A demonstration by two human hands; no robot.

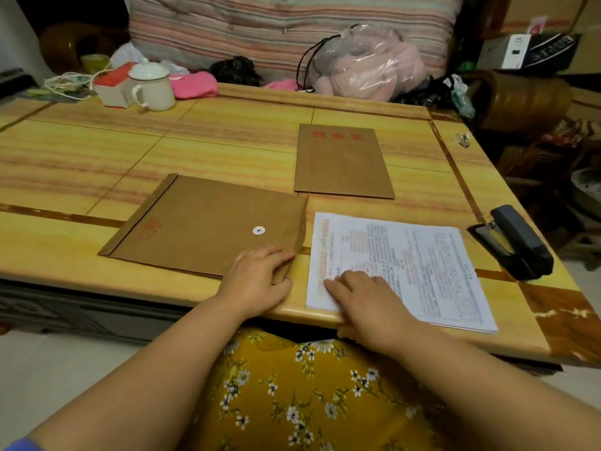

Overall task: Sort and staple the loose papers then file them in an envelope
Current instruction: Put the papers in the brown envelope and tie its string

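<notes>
A brown kraft envelope [195, 222] with a white string button lies flat near the table's front edge. My left hand [257, 281] grips its flap at the right end, thumb under the fold. Just to the right lies a stack of printed papers [416, 262], its near-left corner reaching the table edge. My right hand [367, 304] rests on that corner with fingers fairly straight, pressing the sheets. A second brown envelope [341, 161] with red print lies farther back. A black stapler [514, 242] sits to the right of the papers.
The yellow wooden table [97, 151] carries a white lidded mug [153, 86] and a red-and-white box [112, 86] at the back left. Pink cloth [193, 84] and a clear plastic bag [364, 63] lie along the far edge. Clutter crowds the floor at right.
</notes>
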